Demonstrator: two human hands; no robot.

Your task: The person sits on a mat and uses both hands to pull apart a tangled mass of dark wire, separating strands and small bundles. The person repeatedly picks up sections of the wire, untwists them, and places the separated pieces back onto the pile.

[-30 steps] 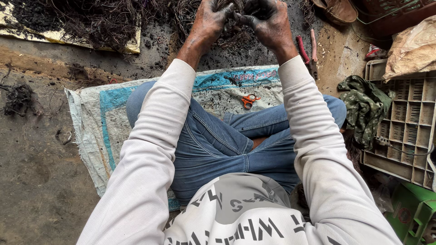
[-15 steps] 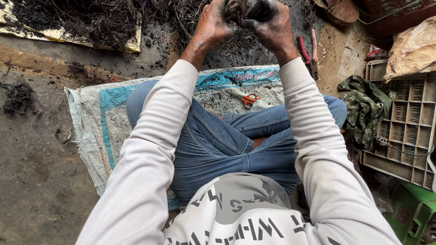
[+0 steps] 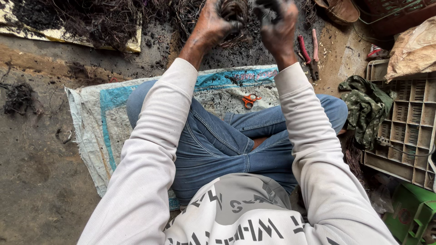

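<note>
Both hands up at 12 o'clock, soot-black. Left hand [image 3: 213, 25] grip clamped on a coiled bundle of dark wire [image 3: 232, 13]; bundle sits between the two hands, touching both. Right hand [image 3: 278, 22] fingers curled tight on the bundle's 3 o'clock side. Person sits cross-legged on a woven sack [image 3: 104, 122] on the floor. Orange scissors [image 3: 250, 100] on the sack below the hands. Red-handled pliers [image 3: 308, 52] at 2 o'clock. Grey compartment tray [image 3: 406, 131] at 3 o'clock, green cloth [image 3: 363, 109] beside it. Wire pile [image 3: 100, 18] at 11 o'clock.
</note>
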